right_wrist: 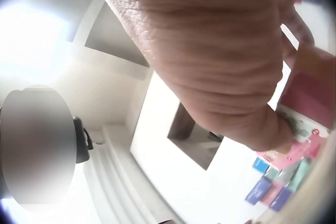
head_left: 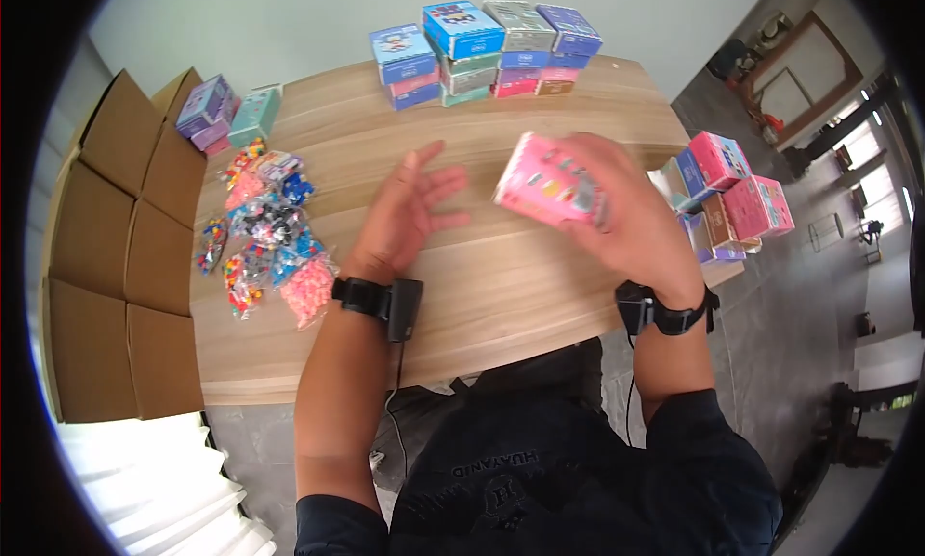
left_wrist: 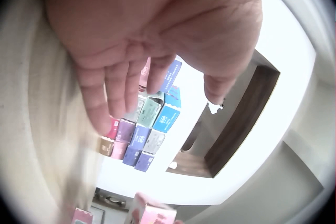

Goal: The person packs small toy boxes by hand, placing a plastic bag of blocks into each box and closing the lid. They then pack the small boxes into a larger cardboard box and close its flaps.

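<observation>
My right hand [head_left: 631, 204] grips a small pink printed box [head_left: 549, 185] above the right half of the table, thumb on one side and fingers mostly hidden behind it. The box is tilted, its printed face towards the head camera. In the right wrist view the thumb presses along the pink box [right_wrist: 302, 150]. My left hand [head_left: 409, 209] hovers left of the box with fingers spread and nothing in them. Its palm and extended fingers fill the top of the left wrist view, where the pink box [left_wrist: 152, 211] shows at the bottom edge.
Clear bags of colourful small pieces [head_left: 270, 224] lie on the left of the wooden table [head_left: 453, 325]. Stacked small boxes [head_left: 482, 55] stand along the back, more boxes [head_left: 727, 195] at the right edge, and a few [head_left: 217, 113] back left. Brown cartons [head_left: 116, 238] line the left side.
</observation>
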Motion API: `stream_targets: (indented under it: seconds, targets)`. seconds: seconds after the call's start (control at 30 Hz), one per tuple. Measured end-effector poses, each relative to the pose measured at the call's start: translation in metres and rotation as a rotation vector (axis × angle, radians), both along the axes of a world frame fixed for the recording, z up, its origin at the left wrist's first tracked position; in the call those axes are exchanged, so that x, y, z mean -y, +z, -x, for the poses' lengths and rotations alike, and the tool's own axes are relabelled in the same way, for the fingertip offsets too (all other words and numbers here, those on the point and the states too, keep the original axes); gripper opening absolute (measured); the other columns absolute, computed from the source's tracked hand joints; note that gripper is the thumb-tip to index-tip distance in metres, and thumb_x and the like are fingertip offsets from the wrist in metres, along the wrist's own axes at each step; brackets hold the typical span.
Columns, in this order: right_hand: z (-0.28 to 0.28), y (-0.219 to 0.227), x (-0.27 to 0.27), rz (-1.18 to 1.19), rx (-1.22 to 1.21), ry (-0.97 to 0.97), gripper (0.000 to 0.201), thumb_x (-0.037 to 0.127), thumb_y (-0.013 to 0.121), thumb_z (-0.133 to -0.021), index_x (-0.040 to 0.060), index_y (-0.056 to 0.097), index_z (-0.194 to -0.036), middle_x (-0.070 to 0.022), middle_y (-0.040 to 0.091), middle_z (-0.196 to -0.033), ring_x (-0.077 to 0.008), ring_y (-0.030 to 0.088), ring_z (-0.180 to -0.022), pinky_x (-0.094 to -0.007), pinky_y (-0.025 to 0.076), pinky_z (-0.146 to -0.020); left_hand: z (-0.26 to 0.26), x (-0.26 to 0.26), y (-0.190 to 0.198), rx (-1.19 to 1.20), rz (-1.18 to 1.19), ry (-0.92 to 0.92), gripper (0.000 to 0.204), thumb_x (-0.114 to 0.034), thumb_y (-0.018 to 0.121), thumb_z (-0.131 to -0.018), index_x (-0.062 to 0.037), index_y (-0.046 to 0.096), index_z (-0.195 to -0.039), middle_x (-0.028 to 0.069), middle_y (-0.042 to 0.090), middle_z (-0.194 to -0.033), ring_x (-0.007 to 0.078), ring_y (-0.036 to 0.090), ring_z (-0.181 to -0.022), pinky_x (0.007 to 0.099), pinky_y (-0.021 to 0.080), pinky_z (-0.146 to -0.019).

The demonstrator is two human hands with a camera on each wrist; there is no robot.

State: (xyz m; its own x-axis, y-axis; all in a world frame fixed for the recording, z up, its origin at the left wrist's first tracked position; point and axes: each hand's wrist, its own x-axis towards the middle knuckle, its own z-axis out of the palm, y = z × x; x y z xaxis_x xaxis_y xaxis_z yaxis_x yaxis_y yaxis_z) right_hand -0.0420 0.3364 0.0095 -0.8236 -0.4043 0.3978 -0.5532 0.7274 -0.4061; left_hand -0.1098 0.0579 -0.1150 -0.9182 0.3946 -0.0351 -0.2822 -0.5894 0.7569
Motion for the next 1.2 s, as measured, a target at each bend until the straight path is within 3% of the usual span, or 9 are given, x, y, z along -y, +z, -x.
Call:
stream_targets:
  seconds: [0.2, 0.3, 0.37, 0.47, 0.53, 0.6, 0.73, 0.83, 1.2]
  targets:
    - [0.033, -0.009, 0.068, -0.156, -0.049, 0.229, 0.068, 0.004, 0.076, -0.08, 0.012, 0.059, -0.145, -0.0178, 0.056, -0.147, -0.0401, 0.055, -0.133, -0.0453, 0.047, -0.11, -0.007, -0.004, 0.01, -0.057, 0.245, -0.123, 0.069, -0.051, 0.059, -0.104, -0.0094, 0.043, -0.157, 0.0092, 0.059, -0.143, 0.0247, 0.06, -0.132, 0.0482, 0.055, -0.102]
    - [0.033, -0.002, 0.102, -0.174, -0.161, 0.252, 0.064, 0.005, 0.076, -0.081, 0.0119, 0.061, -0.143, -0.0175, 0.058, -0.145, -0.0395, 0.058, -0.13, -0.0453, 0.049, -0.107, -0.005, -0.004, 0.008, 0.031, 0.078, -0.035, 0.048, -0.032, 0.063, -0.106, -0.01, 0.05, -0.146, 0.0088, 0.065, -0.135, 0.0217, 0.066, -0.121, 0.0417, 0.058, -0.092]
    - [0.028, 0.007, 0.133, -0.103, -0.161, 0.355, 0.061, 0.006, 0.076, -0.082, 0.0116, 0.063, -0.142, -0.0172, 0.058, -0.145, -0.039, 0.061, -0.125, -0.0454, 0.05, -0.104, 0.007, -0.003, -0.023, -0.25, 0.074, 0.091, 0.049, -0.031, 0.065, -0.105, -0.0087, 0.051, -0.146, 0.0094, 0.063, -0.138, 0.0218, 0.065, -0.122, 0.0412, 0.057, -0.095]
    - [0.023, 0.003, 0.189, -0.134, 0.017, 0.612, 0.041, 0.016, 0.073, -0.086, 0.0087, 0.069, -0.126, -0.0159, 0.068, -0.119, -0.0372, 0.067, -0.107, -0.0497, 0.054, -0.089, 0.034, -0.009, -0.1, -0.676, 0.096, 0.222, 0.05, -0.028, 0.068, -0.103, -0.0067, 0.052, -0.145, 0.0102, 0.06, -0.143, 0.0219, 0.063, -0.124, 0.0404, 0.054, -0.099]
    - [0.025, -0.007, 0.22, -0.278, 0.081, 0.688, 0.033, 0.018, 0.071, -0.087, 0.0074, 0.069, -0.118, -0.0157, 0.069, -0.11, -0.0372, 0.068, -0.104, -0.0511, 0.055, -0.086, 0.04, -0.013, -0.089, -0.566, 0.154, 0.156, 0.054, -0.028, 0.071, -0.101, -0.0053, 0.052, -0.146, 0.0105, 0.06, -0.144, 0.0211, 0.062, -0.125, 0.0394, 0.053, -0.1]
    - [0.037, -0.028, 0.246, -0.443, 0.11, 0.695, 0.026, 0.019, 0.069, -0.087, 0.0066, 0.069, -0.11, -0.0156, 0.069, -0.102, -0.0377, 0.068, -0.104, -0.0517, 0.054, -0.085, 0.036, -0.01, -0.036, -0.055, 0.244, -0.039, 0.059, -0.03, 0.074, -0.099, -0.004, 0.051, -0.147, 0.0106, 0.061, -0.141, 0.0192, 0.061, -0.125, 0.0377, 0.053, -0.1]
    - [0.061, -0.053, 0.274, -0.525, 0.164, 0.638, 0.02, 0.017, 0.069, -0.085, 0.0043, 0.067, -0.102, -0.0175, 0.069, -0.104, -0.0386, 0.068, -0.104, -0.0501, 0.054, -0.086, 0.014, -0.004, -0.012, -0.075, 0.191, 0.022, 0.064, -0.033, 0.079, -0.096, -0.0042, 0.052, -0.146, 0.0052, 0.069, -0.125, 0.0145, 0.068, -0.1, 0.0316, 0.055, -0.081]
    - [0.069, -0.055, 0.277, -0.509, 0.176, 0.638, 0.02, 0.018, 0.071, -0.083, 0.0038, 0.067, -0.097, -0.0161, 0.068, -0.101, -0.0377, 0.067, -0.103, -0.0482, 0.054, -0.087, 0.008, -0.002, -0.005, -0.027, 0.202, 0.009, 0.065, -0.034, 0.081, -0.094, -0.0052, 0.053, -0.145, 0.0044, 0.068, -0.125, 0.013, 0.067, -0.093, 0.0309, 0.054, -0.076]
    - [0.074, -0.06, 0.269, -0.59, 0.213, 0.704, 0.02, 0.022, 0.076, -0.082, 0.0065, 0.067, -0.092, -0.0127, 0.066, -0.103, -0.0354, 0.064, -0.102, -0.0465, 0.053, -0.084, 0.018, -0.004, -0.008, -0.004, 0.266, -0.035, 0.069, -0.036, 0.083, -0.092, -0.0063, 0.051, -0.146, 0.0046, 0.068, -0.122, 0.0137, 0.067, -0.092, 0.0337, 0.056, -0.074]
